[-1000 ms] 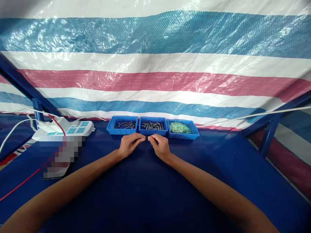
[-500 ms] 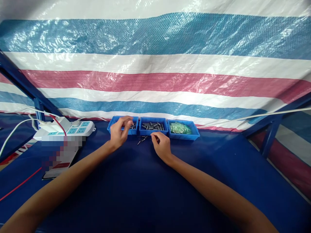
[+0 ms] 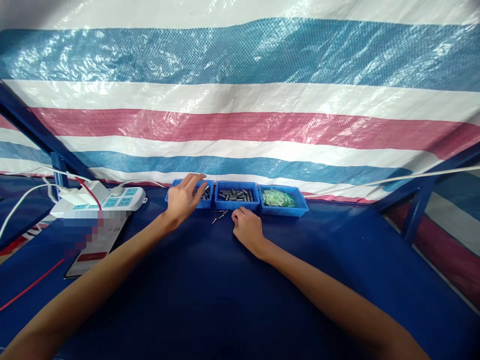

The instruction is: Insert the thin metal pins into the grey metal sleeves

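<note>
My left hand [image 3: 183,201] is over the left blue bin [image 3: 171,189], its thumb and fingers apart with nothing visible between them. Small dark and shiny metal pieces [image 3: 205,194] show in that bin past the thumb. My right hand [image 3: 248,230] rests on the table just in front of the middle blue bin [image 3: 237,205], fingers curled in; whatever they hold, if anything, is hidden. Between the two hands, a few thin dark and silver pins [image 3: 220,216] lie on the table. Short dark grey cylinders [image 3: 236,195] fill the middle bin.
To the right, another blue bin [image 3: 285,211] holds small pale-green pieces [image 3: 277,197]. A white power strip [image 3: 123,200] with cables and a phone [image 3: 93,256] are at left on the blue table [image 3: 225,300]. A striped tarp [image 3: 240,125] hangs behind; blue frame posts [image 3: 418,215] stand at the sides.
My left hand's fingers have spread from a curled pose, over the left bin. My right hand has drawn slightly back from the middle bin, its fingers still curled.
</note>
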A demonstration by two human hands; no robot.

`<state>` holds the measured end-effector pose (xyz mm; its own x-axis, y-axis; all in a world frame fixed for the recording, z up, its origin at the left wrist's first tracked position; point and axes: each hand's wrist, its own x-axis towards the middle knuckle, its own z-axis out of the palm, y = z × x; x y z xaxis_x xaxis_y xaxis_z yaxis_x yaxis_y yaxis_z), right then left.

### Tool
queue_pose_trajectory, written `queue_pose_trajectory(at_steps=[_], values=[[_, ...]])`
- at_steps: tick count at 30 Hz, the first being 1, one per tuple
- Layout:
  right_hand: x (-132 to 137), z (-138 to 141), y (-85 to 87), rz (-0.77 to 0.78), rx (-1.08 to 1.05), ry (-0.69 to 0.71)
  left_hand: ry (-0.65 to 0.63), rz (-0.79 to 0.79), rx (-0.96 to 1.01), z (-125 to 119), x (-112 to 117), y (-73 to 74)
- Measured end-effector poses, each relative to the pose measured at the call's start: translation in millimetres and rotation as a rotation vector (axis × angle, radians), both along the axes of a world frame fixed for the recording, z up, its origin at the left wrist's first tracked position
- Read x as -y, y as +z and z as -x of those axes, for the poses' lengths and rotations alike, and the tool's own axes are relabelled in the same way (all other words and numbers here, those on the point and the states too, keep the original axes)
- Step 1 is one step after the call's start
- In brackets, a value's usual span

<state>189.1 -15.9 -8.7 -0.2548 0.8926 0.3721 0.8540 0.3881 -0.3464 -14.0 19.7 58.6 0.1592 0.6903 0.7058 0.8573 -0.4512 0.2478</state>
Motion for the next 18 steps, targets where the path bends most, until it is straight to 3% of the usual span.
queue_pose_trajectory(at_steps=[4, 9, 18], values=[[1.6, 1.0, 0.8, -0.054, -0.072, 0.083, -0.247, 0.005, 0.182, -15.6, 19.5, -22.4], [1.7, -0.3, 1.2, -0.112, -0.351, 0.154, -0.379, 0.098, 0.239, -22.5, 28.7, -53.6], [3.1, -3.0, -0.4, -0.043, -0.753, 0.279, -0.530, 0.234, 0.093, -23.6, 20.7, -59.9]])
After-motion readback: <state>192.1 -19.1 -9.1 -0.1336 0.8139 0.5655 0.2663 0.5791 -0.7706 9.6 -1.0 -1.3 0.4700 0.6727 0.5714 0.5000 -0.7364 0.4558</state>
